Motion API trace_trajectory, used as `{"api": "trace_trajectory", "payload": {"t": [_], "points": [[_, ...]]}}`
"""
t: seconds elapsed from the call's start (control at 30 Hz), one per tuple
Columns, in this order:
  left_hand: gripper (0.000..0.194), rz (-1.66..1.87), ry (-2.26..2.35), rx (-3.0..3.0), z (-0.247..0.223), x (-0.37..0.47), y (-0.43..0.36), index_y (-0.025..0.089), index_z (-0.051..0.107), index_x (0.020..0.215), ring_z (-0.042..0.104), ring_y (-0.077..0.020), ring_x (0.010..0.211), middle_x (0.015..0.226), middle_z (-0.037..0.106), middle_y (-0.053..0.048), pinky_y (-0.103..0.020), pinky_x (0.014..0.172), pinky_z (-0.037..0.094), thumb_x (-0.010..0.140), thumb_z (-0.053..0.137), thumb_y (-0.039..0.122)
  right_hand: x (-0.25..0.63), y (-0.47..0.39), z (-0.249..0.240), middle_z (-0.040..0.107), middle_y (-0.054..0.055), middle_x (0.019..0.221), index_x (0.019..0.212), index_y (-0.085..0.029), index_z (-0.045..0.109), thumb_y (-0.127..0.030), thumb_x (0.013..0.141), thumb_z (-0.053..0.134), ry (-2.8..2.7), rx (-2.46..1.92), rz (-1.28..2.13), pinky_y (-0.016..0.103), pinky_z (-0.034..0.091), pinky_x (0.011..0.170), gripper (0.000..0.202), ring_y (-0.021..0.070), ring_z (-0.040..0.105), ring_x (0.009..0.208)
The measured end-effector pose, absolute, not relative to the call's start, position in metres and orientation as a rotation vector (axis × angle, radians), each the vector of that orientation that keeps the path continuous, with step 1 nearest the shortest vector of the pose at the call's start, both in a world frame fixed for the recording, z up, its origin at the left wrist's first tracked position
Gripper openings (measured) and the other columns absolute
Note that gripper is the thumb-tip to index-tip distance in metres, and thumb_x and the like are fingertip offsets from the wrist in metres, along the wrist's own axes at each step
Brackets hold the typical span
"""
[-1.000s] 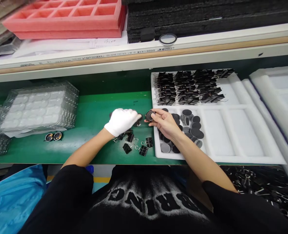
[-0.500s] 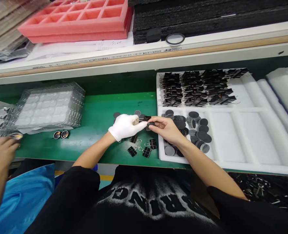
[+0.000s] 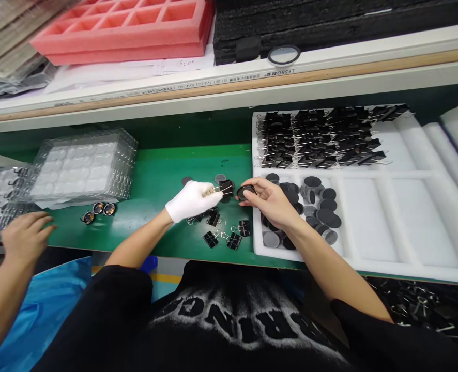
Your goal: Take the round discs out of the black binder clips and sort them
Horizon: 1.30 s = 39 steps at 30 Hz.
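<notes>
My left hand [image 3: 190,200], in a white glove, is closed on the wire handles of a black binder clip [image 3: 226,189]. A small gap to the right, my bare right hand [image 3: 270,200] pinches a round black-rimmed piece [image 3: 246,193] with a dark grey face. The clip and the round piece are apart. On the green bench [image 3: 167,235] below my hands lie several loose binder clips [image 3: 234,241]. Grey discs [image 3: 220,179] lie just behind my gloved hand.
At right, a white foam tray [image 3: 257,247] holds rows of binder clips [image 3: 314,137] and many grey discs [image 3: 327,205]. Clear plastic trays [image 3: 84,170] are stacked at left, near several round lens-like pieces [image 3: 98,207]. A co-worker's hand [image 3: 26,235] is at far left. A shelf edge [image 3: 198,93] crosses behind.
My hands have moved apart: the binder clip has gone left, away from the round piece, which now faces up more. The co-worker's hand has let go of another round piece on the bench.
</notes>
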<state>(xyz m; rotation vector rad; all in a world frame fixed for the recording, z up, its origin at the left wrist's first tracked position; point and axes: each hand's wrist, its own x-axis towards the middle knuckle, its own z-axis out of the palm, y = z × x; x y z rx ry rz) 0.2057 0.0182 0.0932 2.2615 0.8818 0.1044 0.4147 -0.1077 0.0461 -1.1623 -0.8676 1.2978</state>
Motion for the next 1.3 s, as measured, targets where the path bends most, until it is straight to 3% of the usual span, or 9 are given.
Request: {"api": "trace_trajectory", "payload": {"t": [0.2, 0.43, 0.6, 0.73, 0.87, 1.0, 1.1, 1.2, 1.3], "points": [[0.044, -0.025, 0.706, 2.288, 0.105, 0.200, 0.018, 0.021, 0.042, 0.061, 0.035, -0.0076, 0.048, 0.050, 0.040, 0.007, -0.024, 0.049, 0.026, 0.094, 0.053, 0.049, 0.420, -0.109, 0.045, 0.078, 0.005, 0.102, 0.109, -0.025, 0.074, -0.040, 0.081, 0.088, -0.979, -1.255, 1.263, 0.040, 0.061, 0.087, 0.035, 0.0211, 0.073, 0.091], [0.043, -0.118, 0.585, 2.300, 0.107, 0.201, 0.017, 0.021, 0.042, 0.060, 0.034, -0.0068, 0.045, 0.047, 0.038, 0.007, -0.024, 0.048, 0.025, 0.092, 0.056, 0.046, 0.423, -0.110, 0.041, 0.083, 0.006, 0.100, 0.102, -0.025, 0.081, -0.040, 0.079, 0.087, -1.164, -1.252, 1.282, 0.039, 0.062, 0.074, 0.029, 0.0243, 0.077, 0.088], [0.042, -0.233, 0.577, 2.255, 0.110, 0.205, 0.023, 0.021, 0.047, 0.062, 0.038, -0.0076, 0.045, 0.048, 0.043, 0.007, -0.025, 0.049, 0.028, 0.093, 0.056, 0.048, 0.424, -0.110, 0.042, 0.083, 0.005, 0.097, 0.100, -0.024, 0.084, -0.037, 0.075, 0.090, -1.184, -1.291, 1.310, 0.042, 0.064, 0.081, 0.028, 0.0253, 0.078, 0.088], [0.035, -0.188, 0.681, 2.410, 0.114, 0.192, 0.021, 0.020, 0.066, 0.090, 0.055, -0.0121, 0.054, 0.060, 0.060, 0.005, -0.026, 0.057, 0.036, 0.098, 0.056, 0.052, 0.425, -0.110, 0.044, 0.082, 0.005, 0.095, 0.097, -0.023, 0.079, -0.039, 0.074, 0.093, -1.041, -1.233, 1.325, 0.041, 0.065, 0.083, 0.031, 0.0243, 0.078, 0.090], [0.051, -0.074, 0.433, 2.952, 0.103, 0.170, -0.010, 0.022, 0.070, 0.119, 0.063, -0.0182, 0.062, 0.075, 0.070, -0.001, -0.030, 0.059, 0.031, 0.098, 0.058, 0.068, 0.427, -0.110, 0.052, 0.080, 0.001, 0.092, 0.099, -0.024, 0.069, -0.039, 0.068, 0.099, -0.715, -1.119, 1.367, 0.035, 0.065, 0.076, 0.046, 0.0212, 0.079, 0.085], [0.035, -0.236, -0.023, 3.217, 0.080, 0.157, -0.041, 0.018, 0.071, 0.092, 0.061, -0.0193, 0.058, 0.066, 0.065, -0.003, -0.033, 0.056, 0.024, 0.103, 0.062, 0.049, 0.428, -0.111, 0.055, 0.080, 0.000, 0.090, 0.109, -0.025, 0.070, -0.038, 0.065, 0.101, -0.607, -1.055, 1.489, 0.033, 0.065, 0.079, 0.056, 0.0200, 0.079, 0.087], [0.046, -0.125, -0.035, 3.170, 0.076, 0.149, -0.040, 0.019, 0.060, 0.068, 0.056, -0.0171, 0.053, 0.055, 0.059, -0.002, -0.033, 0.056, 0.023, 0.107, 0.055, 0.042, 0.427, -0.114, 0.054, 0.079, 0.000, 0.082, 0.101, -0.024, 0.072, -0.037, 0.063, 0.102, -0.651, -1.036, 1.520, 0.031, 0.065, 0.077, 0.051, 0.0188, 0.078, 0.081], [0.056, 0.115, 0.330, 3.119, 0.086, 0.147, -0.028, 0.019, 0.059, 0.062, 0.052, -0.0144, 0.048, 0.052, 0.059, -0.001, -0.032, 0.055, 0.025, 0.108, 0.050, 0.050, 0.423, -0.117, 0.057, 0.082, 0.005, 0.093, 0.089, -0.022, 0.071, -0.034, 0.060, 0.103, -0.790, -1.036, 1.574, 0.034, 0.066, 0.073, 0.044, 0.0209, 0.078, 0.080], [0.050, 0.566, 0.958, 2.925, 0.087, 0.162, -0.027, 0.021, 0.067, 0.067, 0.059, -0.0135, 0.053, 0.055, 0.066, -0.001, -0.030, 0.057, 0.036, 0.107, 0.051, 0.046, 0.412, -0.120, 0.060, 0.079, 0.012, 0.128, 0.083, -0.021, 0.075, -0.033, 0.062, 0.100, -1.023, -1.117, 1.502, 0.028, 0.060, 0.055, 0.035, 0.0213, 0.076, 0.081]]}}
